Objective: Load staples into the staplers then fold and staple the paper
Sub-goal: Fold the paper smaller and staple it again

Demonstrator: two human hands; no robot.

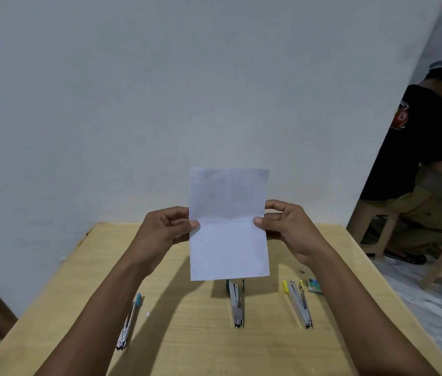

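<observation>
The left grip (168, 226) and the right grip (287, 229) hold one sheet of white paper (229, 245) upright in the air above the far half of the wooden counter (187, 348).

- Left grip: pinches the sheet's left edge at mid-height, thumb on the near face, the other fingers curled behind.
- Right grip: pinches the right edge at the same height, thumb on the near face, the other fingers behind.
- Paper: a horizontal crease crosses the sheet level with both thumbs. Small dark marks sit near the corners; what they are cannot be told.

Three staplers lie flat on the counter, well apart, in a row nearer than the sheet:

- Blue-tipped stapler (130, 321): beside the left forearm.
- Green stapler (236, 305): at centre, its far end hidden behind the lower edge of the paper.
- Yellow-tipped stapler (300, 305): at the right, its two arms spread in a narrow V.

A small green staple box (314, 286) sits just beside the yellow-tipped stapler, on its right.

At the far right a second person (415, 147) in a black shirt sits on a stool (374, 226).
</observation>
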